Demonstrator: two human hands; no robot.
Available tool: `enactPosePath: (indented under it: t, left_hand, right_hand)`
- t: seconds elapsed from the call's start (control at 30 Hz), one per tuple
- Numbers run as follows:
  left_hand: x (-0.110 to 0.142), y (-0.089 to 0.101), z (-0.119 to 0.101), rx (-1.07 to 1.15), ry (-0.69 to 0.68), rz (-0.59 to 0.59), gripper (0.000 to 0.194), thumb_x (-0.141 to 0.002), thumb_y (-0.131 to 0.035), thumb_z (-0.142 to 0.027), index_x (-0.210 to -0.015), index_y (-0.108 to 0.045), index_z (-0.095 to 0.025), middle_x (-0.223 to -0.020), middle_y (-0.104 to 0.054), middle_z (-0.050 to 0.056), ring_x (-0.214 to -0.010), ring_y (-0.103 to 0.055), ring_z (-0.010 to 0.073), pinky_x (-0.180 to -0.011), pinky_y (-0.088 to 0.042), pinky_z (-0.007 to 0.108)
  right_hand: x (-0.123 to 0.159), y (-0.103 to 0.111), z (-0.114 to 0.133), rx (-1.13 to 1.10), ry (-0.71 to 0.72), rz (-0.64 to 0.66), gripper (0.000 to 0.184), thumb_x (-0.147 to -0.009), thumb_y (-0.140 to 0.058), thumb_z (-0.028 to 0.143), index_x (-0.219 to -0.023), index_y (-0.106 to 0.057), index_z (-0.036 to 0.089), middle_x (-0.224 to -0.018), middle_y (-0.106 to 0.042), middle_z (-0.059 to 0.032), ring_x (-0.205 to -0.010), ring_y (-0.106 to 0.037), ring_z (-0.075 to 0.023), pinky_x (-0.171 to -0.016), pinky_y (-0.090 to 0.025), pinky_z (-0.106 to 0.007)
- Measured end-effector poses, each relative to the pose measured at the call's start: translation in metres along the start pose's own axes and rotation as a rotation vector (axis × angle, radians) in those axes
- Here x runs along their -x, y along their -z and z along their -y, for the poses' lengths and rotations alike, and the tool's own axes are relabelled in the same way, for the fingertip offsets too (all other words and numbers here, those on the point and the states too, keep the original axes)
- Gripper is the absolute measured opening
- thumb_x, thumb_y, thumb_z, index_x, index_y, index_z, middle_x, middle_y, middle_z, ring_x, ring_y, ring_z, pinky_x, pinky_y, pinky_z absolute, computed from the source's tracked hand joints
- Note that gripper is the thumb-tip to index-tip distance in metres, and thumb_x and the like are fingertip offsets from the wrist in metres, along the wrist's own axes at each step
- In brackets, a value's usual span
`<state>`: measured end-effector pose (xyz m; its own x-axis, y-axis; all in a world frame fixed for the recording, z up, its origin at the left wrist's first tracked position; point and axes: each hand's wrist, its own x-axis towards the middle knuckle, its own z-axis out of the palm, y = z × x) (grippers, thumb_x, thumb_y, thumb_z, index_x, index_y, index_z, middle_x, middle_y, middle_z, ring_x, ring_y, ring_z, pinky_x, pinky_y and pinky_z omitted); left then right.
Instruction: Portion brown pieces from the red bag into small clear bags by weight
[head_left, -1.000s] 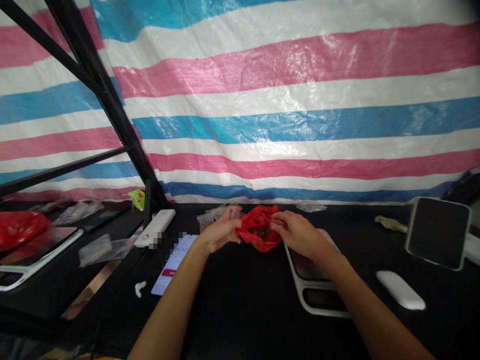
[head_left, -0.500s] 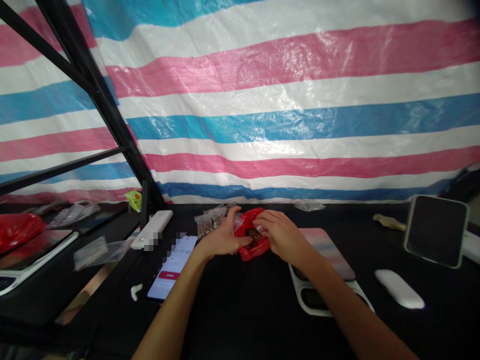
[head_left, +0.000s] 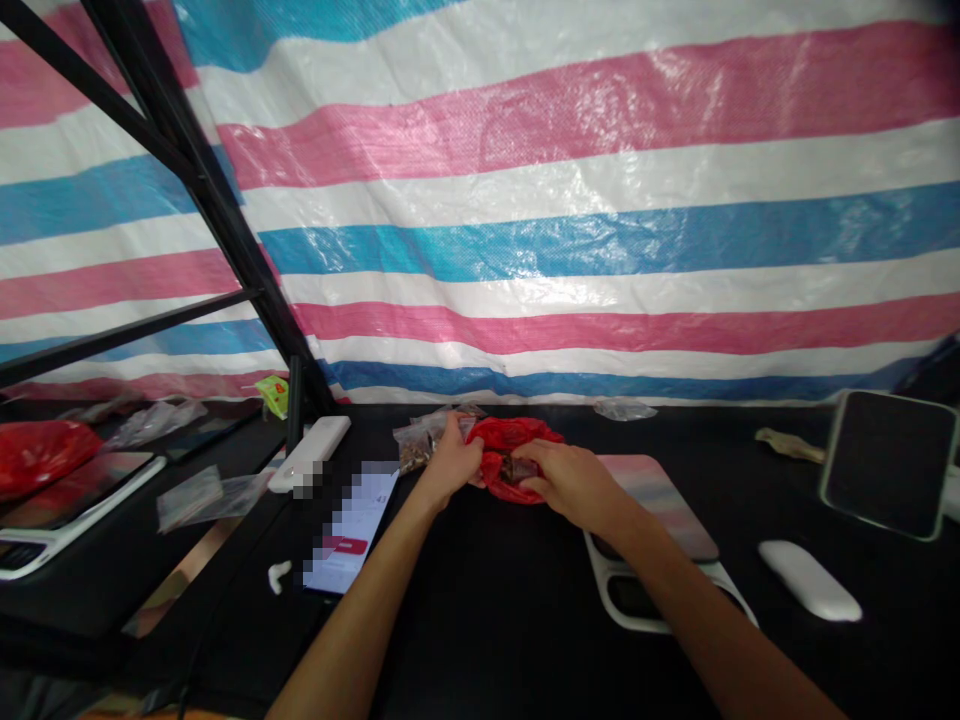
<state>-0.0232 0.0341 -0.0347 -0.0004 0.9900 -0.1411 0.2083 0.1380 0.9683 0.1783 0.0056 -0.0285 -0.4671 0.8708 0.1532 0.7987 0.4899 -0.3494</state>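
A crumpled red plastic bag (head_left: 514,432) lies open on the black table, with small brown pieces (head_left: 517,468) showing in its mouth. My left hand (head_left: 456,458) is closed on the bag's left edge. My right hand (head_left: 576,480) reaches in from the right, thumb and fingers curled together at the opening. Something brownish shows between those fingertips, too small and blurred to name. Just behind my left hand, small clear zip bags (head_left: 414,445) hold brown bits.
A digital scale (head_left: 652,510) sits beneath my right forearm. Left of my left arm lie a phone (head_left: 352,540), a white earbud (head_left: 279,575) and a white power bank-like block (head_left: 319,450). Farther right are a white case (head_left: 810,580) and a dark-screened device (head_left: 889,460). A striped tarp (head_left: 562,240) hangs behind.
The bag's mouth has spread wider and its red rim has folded toward the back. My left hand has gone from spread fingers to a closed grip; my right hand has shifted slightly right.
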Motion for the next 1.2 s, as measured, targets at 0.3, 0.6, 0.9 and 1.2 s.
enactPosePath:
  t: [0.3,0.6,0.9,1.2]
  left_hand:
    - [-0.008,0.0,0.006,-0.049,-0.132,-0.075,0.02,-0.089,-0.051,-0.015,-0.108,-0.059,-0.016,-0.087,-0.067,0.003,-0.077,-0.062,0.0155,-0.083,-0.052,0.03]
    - [-0.001,-0.002,0.0,0.209,-0.059,0.103,0.021,-0.084,-0.05,-0.022,-0.101,-0.061,-0.017,-0.082,-0.065,0.001,-0.066,-0.058,0.0125,-0.065,-0.049,0.024]
    - [0.006,0.007,-0.009,0.007,-0.083,0.265,0.023,-0.082,-0.057,-0.023,-0.104,-0.062,-0.019,-0.073,-0.058,-0.003,-0.053,-0.049,0.0074,-0.044,-0.034,0.015]
    - [0.007,0.017,-0.017,-0.016,-0.165,0.207,0.047,-0.084,-0.068,-0.029,-0.127,-0.051,-0.021,-0.089,-0.065,0.0,-0.061,-0.056,0.0103,-0.055,-0.045,0.02]
  right_hand:
    - [-0.001,-0.009,0.012,0.134,-0.097,-0.046,0.033,-0.093,-0.066,0.035,-0.126,-0.066,0.029,-0.128,-0.067,-0.006,-0.09,-0.073,-0.0236,-0.077,-0.05,-0.034]
    - [-0.001,-0.008,0.019,0.098,-0.178,-0.063,0.022,-0.094,-0.066,0.039,-0.11,-0.07,0.023,-0.116,-0.072,-0.0077,-0.093,-0.072,-0.0241,-0.076,-0.046,-0.033]
    - [-0.002,-0.012,0.021,0.009,-0.221,-0.156,0.025,-0.098,-0.059,0.04,-0.113,-0.07,0.023,-0.114,-0.077,-0.007,-0.097,-0.073,-0.0262,-0.076,-0.047,-0.034]
    - [-0.002,-0.007,0.019,-0.128,-0.23,-0.169,0.022,-0.093,-0.063,0.025,-0.113,-0.072,0.024,-0.111,-0.079,-0.0048,-0.103,-0.073,-0.0244,-0.085,-0.047,-0.032]
